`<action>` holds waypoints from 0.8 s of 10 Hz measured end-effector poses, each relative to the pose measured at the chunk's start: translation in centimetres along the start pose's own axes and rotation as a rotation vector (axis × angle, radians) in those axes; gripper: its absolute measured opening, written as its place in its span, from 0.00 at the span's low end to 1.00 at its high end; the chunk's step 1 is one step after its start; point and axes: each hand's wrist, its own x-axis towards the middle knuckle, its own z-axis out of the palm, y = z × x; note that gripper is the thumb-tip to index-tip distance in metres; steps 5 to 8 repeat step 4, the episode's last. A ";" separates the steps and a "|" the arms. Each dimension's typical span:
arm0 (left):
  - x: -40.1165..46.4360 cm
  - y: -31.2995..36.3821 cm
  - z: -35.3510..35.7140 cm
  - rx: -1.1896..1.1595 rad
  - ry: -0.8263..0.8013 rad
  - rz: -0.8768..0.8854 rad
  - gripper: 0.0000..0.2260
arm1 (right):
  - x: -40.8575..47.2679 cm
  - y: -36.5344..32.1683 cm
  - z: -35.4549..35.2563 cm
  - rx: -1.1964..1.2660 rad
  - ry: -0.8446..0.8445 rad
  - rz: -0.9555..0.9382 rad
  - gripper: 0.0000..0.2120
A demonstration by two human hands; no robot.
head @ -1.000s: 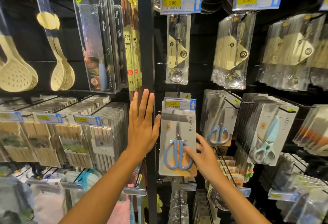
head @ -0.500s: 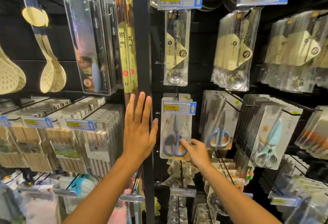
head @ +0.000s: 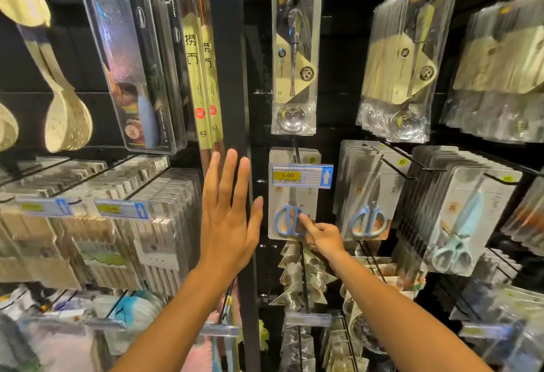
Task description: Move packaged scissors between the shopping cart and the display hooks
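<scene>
Standing as the landmark, the black upright post (head: 228, 77) is getting the flat left hand (head: 228, 221) spread against it, fingers straight. Just right of the post, the packaged scissors (head: 290, 218) are hanging on their hook, the right hand (head: 322, 237) pinching the lower edge.

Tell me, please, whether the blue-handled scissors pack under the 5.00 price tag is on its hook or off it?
On: the carded blue-handled scissors pack hangs flat behind the price tag, the right hand touching it.

Black display hooks (head: 396, 167) with hanging packaged scissors (head: 290, 212), price tag (head: 301, 175) in front.
</scene>
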 end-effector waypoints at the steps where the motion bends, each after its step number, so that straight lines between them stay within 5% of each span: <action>1: 0.0 0.0 0.1 -0.003 0.009 0.004 0.31 | 0.0 -0.2 -0.2 0.012 -0.027 0.021 0.29; 4: -0.1 0.1 0.1 -0.003 0.020 0.014 0.31 | -1.1 1.6 -0.6 -0.151 -0.165 0.093 0.43; 8: -0.1 0.1 0.1 -0.003 0.020 0.014 0.31 | -1.1 1.6 -0.6 -0.151 -0.165 0.093 0.43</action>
